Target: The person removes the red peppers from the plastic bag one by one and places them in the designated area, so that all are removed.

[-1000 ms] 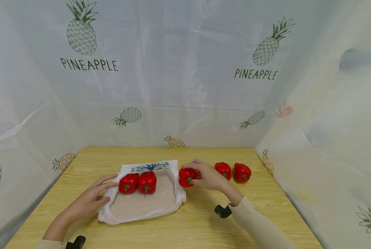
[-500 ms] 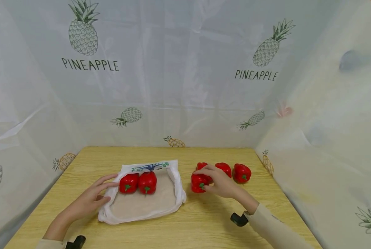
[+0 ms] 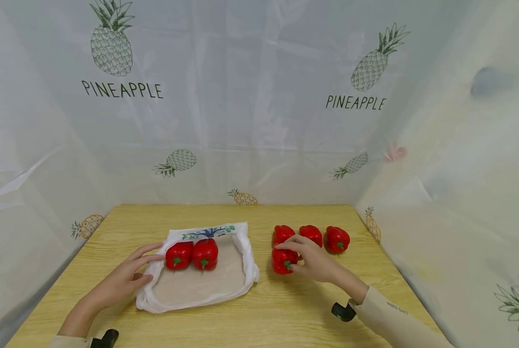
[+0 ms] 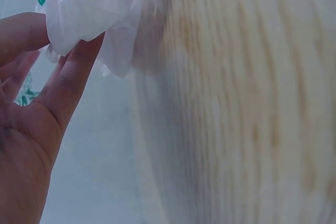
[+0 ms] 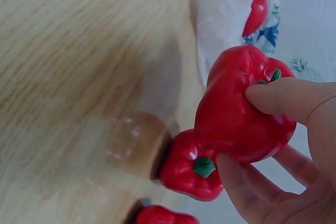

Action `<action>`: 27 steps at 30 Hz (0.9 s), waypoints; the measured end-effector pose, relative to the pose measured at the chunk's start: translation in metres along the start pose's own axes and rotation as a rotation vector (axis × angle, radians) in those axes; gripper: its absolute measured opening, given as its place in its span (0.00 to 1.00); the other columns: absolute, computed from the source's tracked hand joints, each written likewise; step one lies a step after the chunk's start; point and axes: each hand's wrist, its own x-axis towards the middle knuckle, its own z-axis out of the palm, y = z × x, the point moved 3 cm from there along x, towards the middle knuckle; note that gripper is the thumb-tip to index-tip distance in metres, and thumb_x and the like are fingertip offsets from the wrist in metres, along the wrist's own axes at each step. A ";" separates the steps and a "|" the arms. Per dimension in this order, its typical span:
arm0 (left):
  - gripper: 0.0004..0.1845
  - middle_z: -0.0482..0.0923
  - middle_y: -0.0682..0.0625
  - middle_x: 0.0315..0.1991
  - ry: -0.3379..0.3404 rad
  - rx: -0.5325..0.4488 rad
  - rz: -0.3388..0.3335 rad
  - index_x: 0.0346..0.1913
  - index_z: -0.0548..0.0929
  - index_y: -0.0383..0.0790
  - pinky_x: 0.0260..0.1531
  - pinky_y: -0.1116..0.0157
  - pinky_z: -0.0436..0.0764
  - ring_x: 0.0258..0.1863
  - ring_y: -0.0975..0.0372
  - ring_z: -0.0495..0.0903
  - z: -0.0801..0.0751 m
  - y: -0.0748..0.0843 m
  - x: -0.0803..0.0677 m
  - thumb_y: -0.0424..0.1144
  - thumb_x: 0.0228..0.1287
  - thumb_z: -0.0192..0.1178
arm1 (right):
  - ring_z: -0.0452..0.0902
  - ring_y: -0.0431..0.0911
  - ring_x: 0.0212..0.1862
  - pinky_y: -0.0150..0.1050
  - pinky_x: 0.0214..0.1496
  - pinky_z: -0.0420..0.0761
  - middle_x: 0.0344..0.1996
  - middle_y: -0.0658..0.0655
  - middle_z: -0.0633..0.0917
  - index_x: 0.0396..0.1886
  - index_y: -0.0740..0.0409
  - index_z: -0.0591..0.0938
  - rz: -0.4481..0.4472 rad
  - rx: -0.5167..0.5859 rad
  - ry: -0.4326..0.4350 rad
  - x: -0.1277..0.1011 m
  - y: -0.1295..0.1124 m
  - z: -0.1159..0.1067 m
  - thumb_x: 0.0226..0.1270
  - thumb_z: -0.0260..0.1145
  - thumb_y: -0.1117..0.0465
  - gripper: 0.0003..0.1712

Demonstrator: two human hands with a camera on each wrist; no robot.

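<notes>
In the head view my right hand (image 3: 313,263) pinches a red bell pepper (image 3: 282,262), thumb near its green stem and fingers on its far side. The right wrist view shows this bell pepper (image 5: 247,108) raised above the wooden surface, overlapping another pepper (image 5: 184,169). My left hand (image 3: 122,280) holds the left rim of a white plastic bag (image 3: 198,303) between thumb and fingers. Crumpled film (image 4: 92,9) lies between its digits in the left wrist view. Inside the bag, two red bell peppers sit side by side, the left one (image 3: 178,256) close to my fingertips.
Behind the held pepper stand three more red bell peppers in a row: one (image 3: 282,233), a middle one (image 3: 312,234) and one at the right (image 3: 337,239). They rest on a wooden table (image 3: 224,331). A pineapple-print curtain (image 3: 259,121) surrounds the table's back and sides.
My right hand has carried the pepper rightward and nearer, away from the bag's right edge. A pepper that was hidden behind the hand now shows. The left hand and bag look unmoved.
</notes>
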 end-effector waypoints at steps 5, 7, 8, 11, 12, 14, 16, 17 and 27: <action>0.30 0.61 0.35 0.78 -0.002 -0.019 -0.005 0.70 0.79 0.42 0.47 0.71 0.84 0.74 0.83 0.54 0.000 0.000 -0.001 0.24 0.66 0.70 | 0.78 0.49 0.57 0.36 0.48 0.87 0.58 0.53 0.83 0.67 0.48 0.84 -0.006 -0.008 0.002 -0.003 0.003 0.003 0.63 0.79 0.69 0.33; 0.30 0.61 0.35 0.78 -0.002 -0.022 -0.011 0.70 0.79 0.42 0.47 0.72 0.84 0.74 0.83 0.54 0.000 0.000 -0.001 0.24 0.66 0.70 | 0.78 0.49 0.57 0.35 0.48 0.86 0.58 0.53 0.82 0.67 0.49 0.84 -0.013 -0.009 0.007 -0.004 0.004 0.003 0.63 0.79 0.69 0.33; 0.30 0.61 0.35 0.78 -0.002 -0.022 -0.015 0.70 0.79 0.42 0.47 0.72 0.84 0.74 0.83 0.54 -0.001 -0.001 -0.001 0.24 0.66 0.70 | 0.78 0.49 0.57 0.36 0.48 0.86 0.58 0.53 0.83 0.67 0.49 0.84 -0.019 -0.010 0.011 -0.004 0.004 0.003 0.62 0.79 0.69 0.32; 0.30 0.61 0.35 0.78 -0.005 -0.030 -0.019 0.70 0.79 0.41 0.47 0.72 0.85 0.73 0.84 0.54 -0.001 -0.001 -0.001 0.24 0.66 0.70 | 0.78 0.50 0.57 0.37 0.49 0.86 0.57 0.54 0.83 0.66 0.50 0.84 -0.036 -0.025 0.023 -0.006 0.005 0.002 0.62 0.79 0.70 0.32; 0.30 0.61 0.34 0.78 -0.005 -0.032 -0.019 0.70 0.79 0.41 0.47 0.71 0.85 0.73 0.84 0.54 -0.001 -0.001 -0.001 0.24 0.66 0.69 | 0.78 0.50 0.57 0.37 0.49 0.86 0.57 0.54 0.83 0.66 0.50 0.84 -0.038 -0.031 0.026 -0.007 0.005 0.002 0.61 0.79 0.70 0.32; 0.30 0.61 0.34 0.78 -0.005 -0.036 -0.019 0.70 0.79 0.40 0.47 0.71 0.86 0.73 0.84 0.54 -0.001 -0.001 -0.001 0.23 0.66 0.69 | 0.78 0.50 0.56 0.37 0.48 0.86 0.56 0.54 0.83 0.66 0.51 0.85 -0.042 -0.037 0.029 -0.008 0.005 0.001 0.61 0.79 0.70 0.32; 0.30 0.61 0.33 0.77 -0.005 -0.039 -0.019 0.70 0.79 0.40 0.46 0.71 0.86 0.73 0.85 0.54 -0.001 -0.001 -0.001 0.22 0.65 0.69 | 0.78 0.50 0.56 0.38 0.48 0.85 0.56 0.54 0.83 0.65 0.50 0.85 -0.043 -0.043 0.027 -0.010 0.007 0.001 0.61 0.79 0.70 0.32; 0.30 0.61 0.33 0.77 -0.006 -0.039 -0.021 0.70 0.79 0.40 0.46 0.71 0.86 0.73 0.85 0.54 -0.002 -0.001 -0.001 0.23 0.66 0.69 | 0.78 0.50 0.56 0.38 0.48 0.85 0.56 0.54 0.83 0.65 0.51 0.85 -0.043 -0.042 0.025 -0.011 0.008 0.001 0.61 0.79 0.70 0.32; 0.29 0.60 0.33 0.78 -0.009 -0.044 -0.035 0.70 0.79 0.40 0.47 0.71 0.85 0.72 0.86 0.54 -0.001 0.000 0.000 0.23 0.66 0.69 | 0.79 0.50 0.56 0.41 0.48 0.87 0.58 0.54 0.83 0.66 0.49 0.84 -0.030 0.003 -0.011 -0.017 0.012 0.005 0.62 0.78 0.71 0.32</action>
